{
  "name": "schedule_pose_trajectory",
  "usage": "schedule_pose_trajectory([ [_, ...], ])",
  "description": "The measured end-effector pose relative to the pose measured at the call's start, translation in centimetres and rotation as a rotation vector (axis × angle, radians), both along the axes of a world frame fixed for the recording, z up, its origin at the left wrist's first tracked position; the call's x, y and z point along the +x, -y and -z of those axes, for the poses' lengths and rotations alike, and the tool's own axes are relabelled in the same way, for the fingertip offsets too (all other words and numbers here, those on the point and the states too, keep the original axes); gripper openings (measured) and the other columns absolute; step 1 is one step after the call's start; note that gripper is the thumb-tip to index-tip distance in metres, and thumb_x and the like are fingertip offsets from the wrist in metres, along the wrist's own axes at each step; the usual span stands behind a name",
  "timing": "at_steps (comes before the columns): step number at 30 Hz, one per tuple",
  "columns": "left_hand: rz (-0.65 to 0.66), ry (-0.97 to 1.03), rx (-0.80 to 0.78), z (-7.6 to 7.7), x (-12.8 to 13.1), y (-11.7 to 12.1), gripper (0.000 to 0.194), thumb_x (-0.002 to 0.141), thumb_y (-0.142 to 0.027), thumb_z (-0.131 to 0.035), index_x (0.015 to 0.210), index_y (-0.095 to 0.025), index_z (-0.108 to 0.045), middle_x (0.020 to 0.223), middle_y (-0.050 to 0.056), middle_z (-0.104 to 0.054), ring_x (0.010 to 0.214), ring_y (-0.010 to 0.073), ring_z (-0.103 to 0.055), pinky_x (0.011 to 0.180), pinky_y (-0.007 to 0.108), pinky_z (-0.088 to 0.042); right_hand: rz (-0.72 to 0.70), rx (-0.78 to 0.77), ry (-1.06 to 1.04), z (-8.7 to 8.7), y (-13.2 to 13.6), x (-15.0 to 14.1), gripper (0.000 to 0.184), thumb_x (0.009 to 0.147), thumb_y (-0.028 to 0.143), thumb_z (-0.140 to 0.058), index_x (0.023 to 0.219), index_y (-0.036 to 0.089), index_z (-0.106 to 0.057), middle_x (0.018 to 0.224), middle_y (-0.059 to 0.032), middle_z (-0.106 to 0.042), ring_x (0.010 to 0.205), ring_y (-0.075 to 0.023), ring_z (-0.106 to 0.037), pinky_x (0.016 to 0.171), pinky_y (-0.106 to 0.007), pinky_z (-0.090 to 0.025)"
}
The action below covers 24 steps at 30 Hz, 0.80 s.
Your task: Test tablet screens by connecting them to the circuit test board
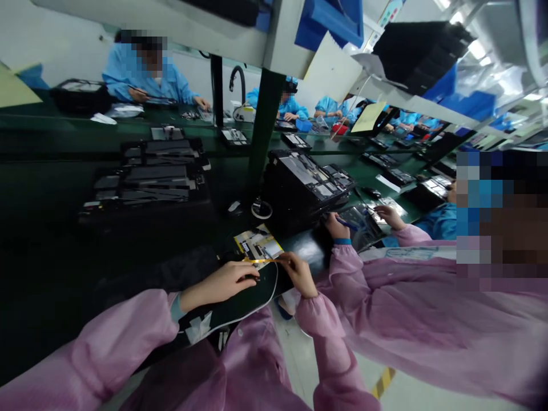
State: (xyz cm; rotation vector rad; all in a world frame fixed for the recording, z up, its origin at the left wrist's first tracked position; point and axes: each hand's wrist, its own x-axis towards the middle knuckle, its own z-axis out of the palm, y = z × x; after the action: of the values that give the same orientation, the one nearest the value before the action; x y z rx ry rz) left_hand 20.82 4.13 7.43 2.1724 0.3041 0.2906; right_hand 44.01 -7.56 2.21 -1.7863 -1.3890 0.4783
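A thin orange flex strip (pixel 262 261) stretches between my hands, just above the table's front edge. My right hand (pixel 299 275) pinches its right end between thumb and fingertips. My left hand (pixel 222 283), back upward and fingers bent together, is closed at the strip's other end; its fingertips are partly hidden. Right behind the strip lies a flat, yellow-edged part (pixel 259 242) with black and silvery pieces on it. A white cord (pixel 274 291) runs below my hands along the table edge.
Stacked black trays with flat device parts (pixel 308 174) stand behind, and more trays (pixel 156 177) stand left. A round white-rimmed object (pixel 261 209) sits near a post (pixel 262 125). At right, a co-worker's hands (pixel 338 227) work close by. Clear tape (pixel 199 328) hangs at the edge.
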Motion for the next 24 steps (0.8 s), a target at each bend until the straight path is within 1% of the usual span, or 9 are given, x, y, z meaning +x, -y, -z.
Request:
schedule_pose_trajectory([
  [2, 0.004, 0.032, -0.147, -0.2, -0.1, -0.1, 0.017, 0.090, -0.024, -0.052, 0.095, -0.019, -0.068, 0.093, 0.003, -0.071, 0.078, 0.0143, -0.065, 0.073, 0.025, -0.050, 0.002, 0.024, -0.238, -0.7, -0.1, -0.4, 0.021, 0.088, 0.038, -0.056, 0.090, 0.019, -0.064, 0.071, 0.0003, -0.062, 0.062, -0.0138, -0.058, 0.059, -0.025, -0.048],
  [4, -0.005, 0.055, -0.240, -0.1, -0.2, -0.3, 0.018, 0.090, -0.025, -0.051, 0.090, -0.018, -0.068, 0.084, 0.003, -0.069, 0.067, 0.0125, -0.062, 0.065, 0.024, -0.049, -0.036, 0.060, -0.447, -1.5, -0.4, -1.1, 0.025, 0.084, 0.043, -0.062, 0.082, 0.019, -0.063, 0.064, 0.0015, -0.058, 0.059, -0.0130, -0.056, 0.057, -0.024, -0.047],
  [6, -0.039, 0.079, -0.256, 0.2, -0.3, -0.6, 0.018, 0.089, -0.026, -0.052, 0.088, -0.018, -0.067, 0.077, 0.001, -0.067, 0.066, 0.0125, -0.061, 0.064, 0.023, -0.047, -0.109, 0.085, -0.588, -2.2, -1.0, -2.3, 0.028, 0.078, 0.046, -0.070, 0.077, 0.019, -0.063, 0.066, 0.0001, -0.060, 0.062, -0.0143, -0.058, 0.062, -0.026, -0.049],
  [9, -0.114, 0.089, -0.268, 0.6, -0.4, -1.3, 0.017, 0.088, -0.030, -0.054, 0.090, -0.019, -0.067, 0.071, -0.001, -0.064, 0.065, 0.0124, -0.059, 0.063, 0.023, -0.044, -0.214, 0.068, -0.673, -3.0, -2.0, -4.0, 0.032, 0.072, 0.049, -0.074, 0.082, 0.019, -0.067, 0.073, -0.0035, -0.066, 0.069, -0.0181, -0.063, 0.070, -0.032, -0.053],
  [12, -0.181, 0.089, -0.342, 0.8, -0.5, -1.7, 0.019, 0.088, -0.032, -0.054, 0.094, -0.019, -0.065, 0.066, -0.003, -0.060, 0.060, 0.0111, -0.056, 0.057, 0.022, -0.042, -0.243, 0.051, -0.614, -3.5, -3.0, -5.0, 0.032, 0.081, 0.050, -0.066, 0.089, 0.020, -0.069, 0.077, -0.0057, -0.067, 0.073, -0.0199, -0.064, 0.073, -0.035, -0.053],
  [15, -0.227, 0.109, -0.366, 0.5, -0.5, -1.8, 0.018, 0.087, -0.031, -0.054, 0.096, -0.018, -0.064, 0.061, -0.004, -0.057, 0.055, 0.0100, -0.051, 0.054, 0.021, -0.038, -0.212, 0.121, -0.412, -4.0, -3.7, -5.1, 0.030, 0.088, 0.047, -0.059, 0.083, 0.020, -0.068, 0.086, -0.0065, -0.066, 0.085, -0.0203, -0.062, 0.080, -0.034, -0.051],
  [17, -0.246, 0.145, -0.363, 0.3, -0.5, -1.8, 0.016, 0.086, -0.027, -0.053, 0.096, -0.018, -0.063, 0.064, -0.004, -0.059, 0.053, 0.0091, -0.049, 0.053, 0.022, -0.037, -0.213, 0.139, -0.287, -4.2, -4.0, -5.2, 0.030, 0.092, 0.044, -0.053, 0.080, 0.020, -0.066, 0.089, -0.0061, -0.065, 0.088, -0.0192, -0.061, 0.082, -0.033, -0.049],
  [21, -0.273, 0.206, -0.387, 0.1, -0.6, -1.6, 0.013, 0.087, -0.027, -0.053, 0.089, -0.018, -0.061, 0.073, -0.003, -0.060, 0.052, 0.0081, -0.049, 0.053, 0.022, -0.039, -0.271, 0.020, -0.145, -4.5, -4.0, -5.7, 0.027, 0.098, 0.036, -0.041, 0.096, 0.021, -0.063, 0.069, -0.0006, -0.060, 0.064, -0.0146, -0.058, 0.065, -0.027, -0.048],
  [24, -0.304, 0.232, -0.316, -0.1, -0.7, -1.6, 0.013, 0.088, -0.029, -0.054, 0.086, -0.018, -0.062, 0.075, -0.002, -0.061, 0.058, 0.0099, -0.052, 0.056, 0.022, -0.041, -0.286, 0.018, -0.027, -4.7, -4.0, -6.2, 0.021, 0.097, 0.032, -0.043, 0.101, 0.021, -0.061, 0.072, -0.0004, -0.062, 0.064, -0.0141, -0.060, 0.062, -0.025, -0.046],
])
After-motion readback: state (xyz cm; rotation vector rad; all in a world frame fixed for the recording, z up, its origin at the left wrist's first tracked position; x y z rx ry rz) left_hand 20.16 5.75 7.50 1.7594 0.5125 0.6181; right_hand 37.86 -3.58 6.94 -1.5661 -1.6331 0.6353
